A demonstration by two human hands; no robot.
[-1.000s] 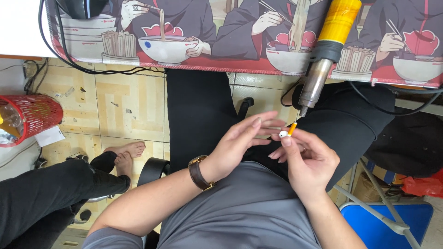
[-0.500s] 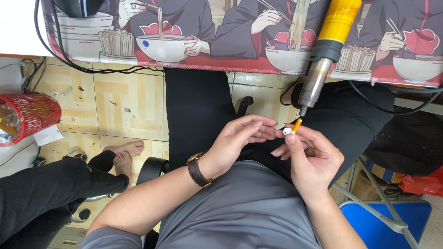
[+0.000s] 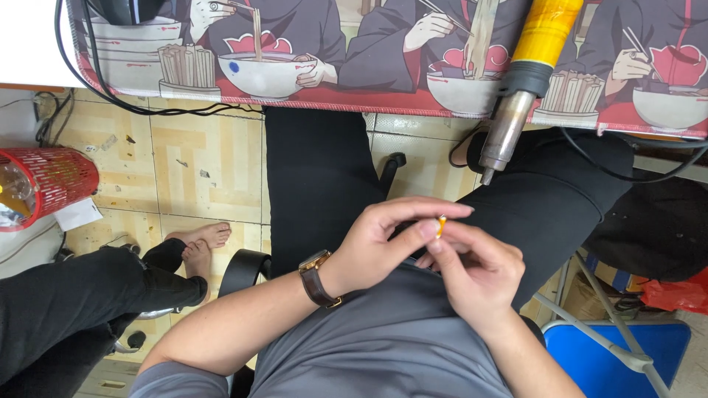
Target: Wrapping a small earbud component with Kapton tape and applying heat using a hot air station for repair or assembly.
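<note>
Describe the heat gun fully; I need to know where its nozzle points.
The heat gun has a yellow plastic-looking body, a black collar and a grey metal nozzle. It lies on the table edge, nozzle overhanging and pointing down toward the person's lap, just above both hands. Nothing holds it. Its top is cut off by the frame.

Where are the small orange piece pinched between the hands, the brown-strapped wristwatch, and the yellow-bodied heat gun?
small orange piece [image 3: 441, 225], head view, its exposed tip.
brown-strapped wristwatch [image 3: 316, 274], head view, the strap.
yellow-bodied heat gun [image 3: 546, 29], head view, the yellow body.
</note>
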